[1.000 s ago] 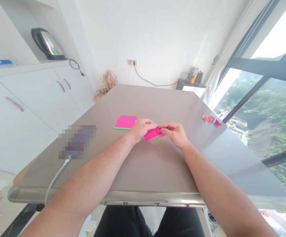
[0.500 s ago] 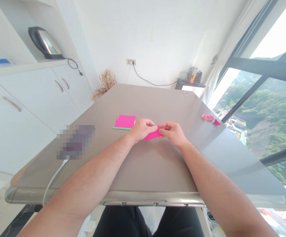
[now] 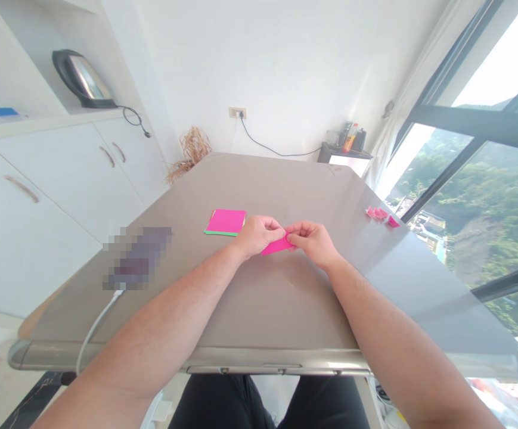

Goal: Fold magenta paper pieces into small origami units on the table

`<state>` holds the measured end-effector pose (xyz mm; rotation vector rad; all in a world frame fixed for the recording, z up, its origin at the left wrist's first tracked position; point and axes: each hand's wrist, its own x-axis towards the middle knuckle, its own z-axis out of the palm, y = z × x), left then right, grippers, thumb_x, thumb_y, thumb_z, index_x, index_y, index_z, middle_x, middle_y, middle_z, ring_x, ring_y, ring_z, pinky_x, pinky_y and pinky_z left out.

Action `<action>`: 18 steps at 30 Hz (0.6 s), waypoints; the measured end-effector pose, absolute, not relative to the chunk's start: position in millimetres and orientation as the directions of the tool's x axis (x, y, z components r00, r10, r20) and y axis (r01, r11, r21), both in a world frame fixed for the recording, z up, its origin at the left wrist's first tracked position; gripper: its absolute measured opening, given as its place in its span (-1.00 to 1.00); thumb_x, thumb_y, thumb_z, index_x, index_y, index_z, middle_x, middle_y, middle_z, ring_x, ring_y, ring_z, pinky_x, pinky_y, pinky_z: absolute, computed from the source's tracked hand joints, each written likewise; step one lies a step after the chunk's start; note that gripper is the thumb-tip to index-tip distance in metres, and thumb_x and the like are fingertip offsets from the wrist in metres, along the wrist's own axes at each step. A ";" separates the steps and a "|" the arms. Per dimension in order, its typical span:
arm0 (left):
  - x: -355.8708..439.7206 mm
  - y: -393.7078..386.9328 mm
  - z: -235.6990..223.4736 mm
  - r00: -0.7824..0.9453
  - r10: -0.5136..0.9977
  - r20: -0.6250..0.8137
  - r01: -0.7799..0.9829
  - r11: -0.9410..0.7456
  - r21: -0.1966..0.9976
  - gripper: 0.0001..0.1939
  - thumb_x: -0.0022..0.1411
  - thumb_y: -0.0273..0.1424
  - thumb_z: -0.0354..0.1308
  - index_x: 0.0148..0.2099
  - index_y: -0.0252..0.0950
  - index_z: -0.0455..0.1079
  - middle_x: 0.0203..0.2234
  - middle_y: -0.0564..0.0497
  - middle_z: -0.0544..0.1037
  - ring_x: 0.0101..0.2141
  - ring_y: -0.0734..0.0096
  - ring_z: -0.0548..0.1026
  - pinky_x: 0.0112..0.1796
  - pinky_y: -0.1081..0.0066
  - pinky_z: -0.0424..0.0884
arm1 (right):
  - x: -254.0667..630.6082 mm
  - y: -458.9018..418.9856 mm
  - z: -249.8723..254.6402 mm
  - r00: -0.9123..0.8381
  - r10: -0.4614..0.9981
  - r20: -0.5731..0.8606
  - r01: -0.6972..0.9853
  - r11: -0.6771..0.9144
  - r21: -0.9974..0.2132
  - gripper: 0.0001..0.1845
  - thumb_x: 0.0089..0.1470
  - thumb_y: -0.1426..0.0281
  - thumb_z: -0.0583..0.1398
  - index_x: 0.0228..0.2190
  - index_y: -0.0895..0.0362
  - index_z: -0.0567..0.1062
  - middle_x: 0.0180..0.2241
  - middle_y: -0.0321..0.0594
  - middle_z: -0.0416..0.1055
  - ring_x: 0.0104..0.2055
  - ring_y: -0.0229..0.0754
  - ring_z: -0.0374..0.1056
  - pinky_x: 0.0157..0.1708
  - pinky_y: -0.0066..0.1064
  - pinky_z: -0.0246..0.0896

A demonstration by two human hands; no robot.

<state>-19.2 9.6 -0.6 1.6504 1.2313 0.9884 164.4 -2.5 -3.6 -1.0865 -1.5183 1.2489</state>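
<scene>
Pink folded paper (image 3: 275, 245) is getting pinched by left hand (image 3: 257, 234) and right hand (image 3: 315, 242); slipping could be bending it crooked.

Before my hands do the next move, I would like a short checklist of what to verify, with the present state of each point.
1. Left hand grips the pink paper: ok.
2. Right hand pinches its right end: ok.
3. Paper edges under the fingers aligned: cannot tell, fingers cover them.
4. Paper stack untouched by left hand: cannot tell.
5. Small pink pieces away from both hands: ok.
</scene>
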 end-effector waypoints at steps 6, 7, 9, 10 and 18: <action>-19.2 9.7 -1.6 0.209 0.972 0.105 0.318 -0.170 0.933 -0.76 0.06 -0.21 0.26 -0.39 -0.31 0.48 -0.49 0.01 0.56 -0.50 0.45 0.43 -0.48 0.45 0.26 | 164.1 -1.8 -5.1 -0.247 0.963 0.109 0.079 0.132 -0.988 -0.79 -0.12 0.37 0.31 -0.34 0.15 0.58 -0.48 -0.27 0.52 -0.46 -0.24 0.42 -0.37 -0.35 0.34; -19.1 9.2 -1.0 0.215 0.971 0.101 0.311 -0.166 0.936 -0.77 0.06 -0.22 0.27 -0.38 -0.30 0.48 -0.49 0.01 0.56 -0.49 0.45 0.43 -0.47 0.45 0.26 | 164.0 -1.4 -5.6 -0.241 0.964 0.113 0.080 0.136 -0.988 -0.79 -0.12 0.37 0.31 -0.34 0.15 0.57 -0.48 -0.28 0.51 -0.46 -0.24 0.42 -0.37 -0.36 0.33; -18.9 8.0 0.4 0.238 0.967 0.090 0.299 -0.161 0.941 -0.79 0.04 -0.25 0.27 -0.36 -0.30 0.48 -0.49 0.02 0.56 -0.49 0.46 0.43 -0.47 0.45 0.26 | 163.8 -0.7 -6.9 -0.221 0.967 0.128 0.089 0.151 -0.985 -0.79 -0.12 0.39 0.30 -0.33 0.15 0.57 -0.50 -0.29 0.50 -0.46 -0.25 0.41 -0.39 -0.38 0.31; -18.7 7.5 1.0 0.250 0.964 0.086 0.298 -0.161 0.941 -0.80 0.03 -0.26 0.28 -0.36 -0.29 0.48 -0.49 0.03 0.56 -0.48 0.46 0.43 -0.46 0.45 0.26 | 163.7 -0.4 -7.6 -0.211 0.968 0.137 0.099 0.161 -0.982 -0.79 -0.11 0.40 0.30 -0.33 0.15 0.57 -0.51 -0.30 0.49 -0.47 -0.26 0.40 -0.40 -0.39 0.29; -16.9 9.2 -0.9 0.216 0.972 0.088 0.321 -0.156 0.934 -0.79 0.04 -0.24 0.27 -0.40 -0.31 0.48 -0.53 0.05 0.51 -0.50 0.48 0.38 -0.46 0.44 0.21 | 162.4 1.4 -13.9 -0.180 0.965 0.190 0.189 0.223 -0.956 -0.80 -0.09 0.39 0.27 -0.32 0.14 0.57 -0.48 -0.29 0.51 -0.47 -0.28 0.36 -0.43 -0.41 0.25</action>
